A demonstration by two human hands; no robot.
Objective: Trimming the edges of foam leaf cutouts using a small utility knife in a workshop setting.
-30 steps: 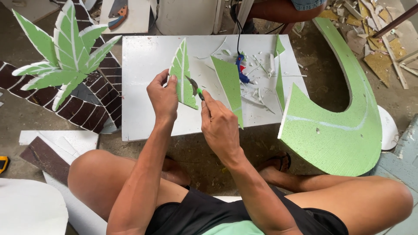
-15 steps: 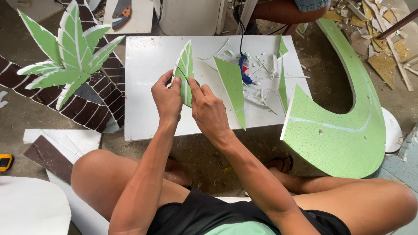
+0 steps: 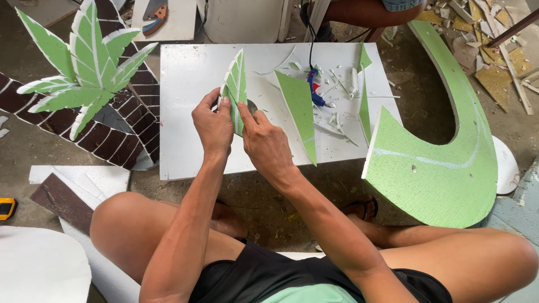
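While both hands work over the near-left part of the white worktop (image 3: 185,73), the left hand (image 3: 213,124) is closed on a green foam leaf piece (image 3: 237,84) with white edges, holding it upright by its lower end, thumb and fingers pinched about it. Right hand (image 3: 266,143): set just beside the left, forefinger stretched up along the leaf's lower edge, touching it; a small dark object shows between hand and leaf, too hidden to tell what it is or whether the fingers clasp it. Long green foam wedge (image 3: 297,109): lies flat near the worktop's middle, its point toward the near edge. Blue glue gun (image 3: 314,90): lies beyond the wedge toward the far edge, a dark cord running off the back. White foam scraps (image 3: 337,120): scattered over the right half. Narrow green sliver (image 3: 365,106): stands near the right edge. Large curved green foam shape (image 3: 443,163): leans against the worktop's right side, resting on the floor. Foam palm tree with green fronds (image 3: 84,67) and brown trunk: lies on the floor off the left edge. Yellow tool (image 3: 7,207): on the floor at far left.
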